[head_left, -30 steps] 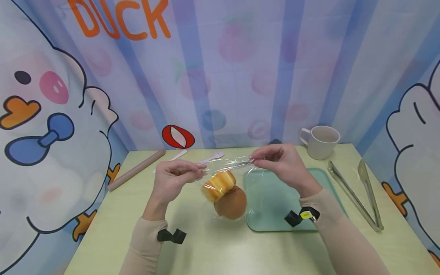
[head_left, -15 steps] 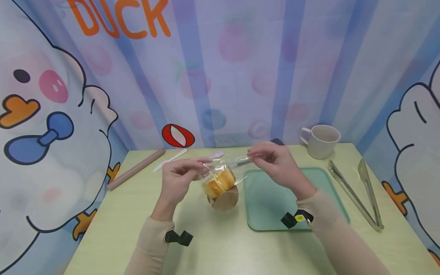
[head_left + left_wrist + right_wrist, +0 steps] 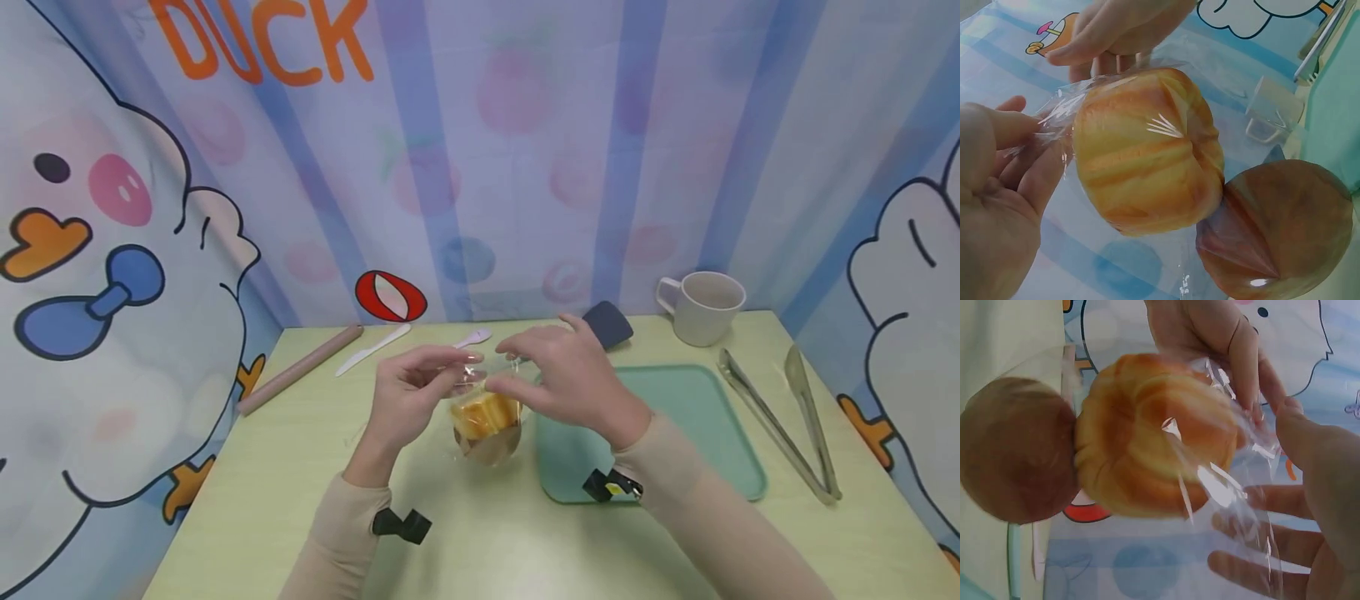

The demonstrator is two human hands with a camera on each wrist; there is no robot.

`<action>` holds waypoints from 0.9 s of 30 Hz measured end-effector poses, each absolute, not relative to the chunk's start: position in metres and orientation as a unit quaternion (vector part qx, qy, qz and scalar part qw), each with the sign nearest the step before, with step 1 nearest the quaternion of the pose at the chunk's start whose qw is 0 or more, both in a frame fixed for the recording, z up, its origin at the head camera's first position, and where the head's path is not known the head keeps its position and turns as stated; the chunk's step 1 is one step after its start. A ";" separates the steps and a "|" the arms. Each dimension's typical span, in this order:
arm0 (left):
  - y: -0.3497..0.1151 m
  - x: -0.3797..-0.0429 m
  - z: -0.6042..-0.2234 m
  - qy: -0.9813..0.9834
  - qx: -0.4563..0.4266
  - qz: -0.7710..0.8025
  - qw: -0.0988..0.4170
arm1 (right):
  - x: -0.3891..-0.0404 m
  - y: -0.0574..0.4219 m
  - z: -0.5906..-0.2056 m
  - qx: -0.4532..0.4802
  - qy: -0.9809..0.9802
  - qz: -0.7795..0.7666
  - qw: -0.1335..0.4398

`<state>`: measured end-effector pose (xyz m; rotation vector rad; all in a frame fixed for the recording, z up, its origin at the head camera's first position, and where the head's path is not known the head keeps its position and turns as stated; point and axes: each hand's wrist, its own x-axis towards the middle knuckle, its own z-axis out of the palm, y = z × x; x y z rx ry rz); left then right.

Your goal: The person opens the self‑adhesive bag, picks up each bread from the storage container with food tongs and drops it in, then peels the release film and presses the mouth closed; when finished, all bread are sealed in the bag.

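Observation:
A clear plastic bag (image 3: 1063,106) hangs above the table with a striped yellow bread roll (image 3: 1147,150) in its upper part and a round brown bun (image 3: 1291,231) below. My left hand (image 3: 408,396) pinches the bag's gathered mouth between thumb and fingers. Beside it, my right hand (image 3: 570,379) has its fingers loosely spread around the other side of the film. In the right wrist view the right thumb (image 3: 1291,419) lies close to the left fingertips, and the other right fingers stand apart behind the film.
A green tray (image 3: 675,433) lies at the right, with metal tongs (image 3: 783,433) and a beige mug (image 3: 705,308) beyond. Behind the hands are a navy flat-headed tool (image 3: 607,325), a lilac spoon (image 3: 474,337), a white knife (image 3: 372,350) and a brownish-pink rod (image 3: 300,371).
Both hands have come together, the right one moving left and loosening its pinch on the bag. The film is now gathered at the left hand, and the bread hangs more upright.

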<state>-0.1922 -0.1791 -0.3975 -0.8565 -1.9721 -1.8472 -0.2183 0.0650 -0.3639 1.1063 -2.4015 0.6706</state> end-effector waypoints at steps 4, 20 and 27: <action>-0.176 -0.193 -0.398 -0.691 -0.308 -0.634 0.161 | -0.216 0.059 -0.360 0.411 -0.861 0.230 0.191; -0.205 -0.189 -0.393 -0.687 -0.202 -0.678 0.166 | -0.233 0.091 -0.362 0.430 -0.819 0.351 0.144; -0.206 -0.186 -0.392 -0.698 -0.190 -0.663 0.191 | -0.235 0.103 -0.361 0.410 -0.813 0.400 0.108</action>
